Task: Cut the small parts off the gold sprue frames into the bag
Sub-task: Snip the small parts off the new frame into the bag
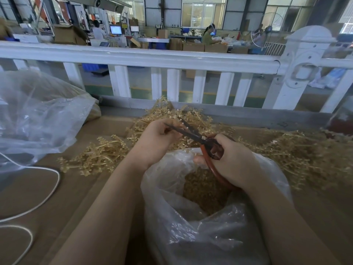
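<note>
My left hand point(155, 142) holds a gold sprue frame point(178, 113) up over the open clear plastic bag point(191, 222). My right hand point(234, 163) grips the red handles of a pair of scissors point(193, 135), whose dark blades are spread apart around the frame. Small cut gold parts point(202, 190) lie heaped inside the bag. Piles of gold sprue frames point(99, 157) spread over the brown table, left, behind and to the right point(305, 155) of my hands.
A large crumpled clear bag point(38, 115) sits at the left. A white cord point(45, 196) loops over the brown table point(76, 188). A white railing point(172, 56) runs across behind the table, with a workshop and people beyond it.
</note>
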Available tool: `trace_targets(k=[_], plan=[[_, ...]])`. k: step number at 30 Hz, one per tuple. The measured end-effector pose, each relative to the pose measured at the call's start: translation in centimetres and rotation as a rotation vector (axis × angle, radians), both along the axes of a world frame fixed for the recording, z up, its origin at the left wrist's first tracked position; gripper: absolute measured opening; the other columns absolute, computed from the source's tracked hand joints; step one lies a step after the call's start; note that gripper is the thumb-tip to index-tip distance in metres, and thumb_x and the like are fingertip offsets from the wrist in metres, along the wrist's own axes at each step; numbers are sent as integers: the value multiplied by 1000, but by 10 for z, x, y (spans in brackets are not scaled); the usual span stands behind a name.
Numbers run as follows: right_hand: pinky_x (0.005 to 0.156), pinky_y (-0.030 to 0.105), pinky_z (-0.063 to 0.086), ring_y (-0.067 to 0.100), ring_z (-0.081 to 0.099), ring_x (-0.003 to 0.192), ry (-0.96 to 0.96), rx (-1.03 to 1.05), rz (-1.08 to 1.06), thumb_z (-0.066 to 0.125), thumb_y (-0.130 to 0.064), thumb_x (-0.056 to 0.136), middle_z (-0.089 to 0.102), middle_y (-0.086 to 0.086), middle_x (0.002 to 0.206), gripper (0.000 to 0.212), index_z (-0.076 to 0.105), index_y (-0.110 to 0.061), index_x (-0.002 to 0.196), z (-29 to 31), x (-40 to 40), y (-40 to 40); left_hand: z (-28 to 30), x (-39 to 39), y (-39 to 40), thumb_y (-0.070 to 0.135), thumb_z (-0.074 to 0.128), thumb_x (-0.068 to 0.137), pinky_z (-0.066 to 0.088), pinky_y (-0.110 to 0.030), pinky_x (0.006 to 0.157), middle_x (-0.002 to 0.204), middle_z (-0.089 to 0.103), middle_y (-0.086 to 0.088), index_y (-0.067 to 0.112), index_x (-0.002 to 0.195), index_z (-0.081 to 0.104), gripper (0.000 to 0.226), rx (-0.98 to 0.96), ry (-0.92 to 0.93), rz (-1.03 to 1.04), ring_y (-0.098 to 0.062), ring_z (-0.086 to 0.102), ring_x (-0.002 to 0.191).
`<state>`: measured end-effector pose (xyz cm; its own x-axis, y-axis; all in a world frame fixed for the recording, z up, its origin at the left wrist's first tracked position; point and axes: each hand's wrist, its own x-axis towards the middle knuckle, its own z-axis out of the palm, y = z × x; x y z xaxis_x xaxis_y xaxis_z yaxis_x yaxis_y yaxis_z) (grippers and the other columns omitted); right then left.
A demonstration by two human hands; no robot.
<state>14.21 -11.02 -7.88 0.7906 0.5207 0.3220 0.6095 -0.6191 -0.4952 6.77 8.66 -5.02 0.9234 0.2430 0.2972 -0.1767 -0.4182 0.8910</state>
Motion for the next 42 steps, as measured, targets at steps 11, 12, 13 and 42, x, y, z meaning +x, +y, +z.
trace_targets(k=[11,12,13,42], plan=[[55,13,32,-8,50,65,-163,-39,-48,35,-105,57,57,-27,71,73,55,-44,91,-5,5,0,-4,1,3,8,62,95,49,-21,86,94,77,3,21,92,76,20,-79,-15,-70,-10,69,93],[54,12,31,-8,50,64,-173,-39,-48,33,-105,57,57,-26,69,73,55,-43,90,-5,5,0,-4,1,3,7,62,95,49,-18,85,95,77,2,21,92,77,20,-88,-22,-82,-9,69,93],[55,12,31,-8,50,64,-178,-38,-47,32,-105,57,57,-27,69,74,56,-44,90,-5,5,-1,-4,0,3,7,62,95,49,-15,82,93,77,2,21,92,77,20,-95,-29,-93,-8,69,90],[54,13,33,-5,53,62,-168,-21,-64,32,-107,52,60,-21,66,83,60,-37,86,-6,7,-1,-4,0,2,16,62,83,48,-28,79,75,71,-8,12,78,70,11,-244,-68,-187,-18,66,76]])
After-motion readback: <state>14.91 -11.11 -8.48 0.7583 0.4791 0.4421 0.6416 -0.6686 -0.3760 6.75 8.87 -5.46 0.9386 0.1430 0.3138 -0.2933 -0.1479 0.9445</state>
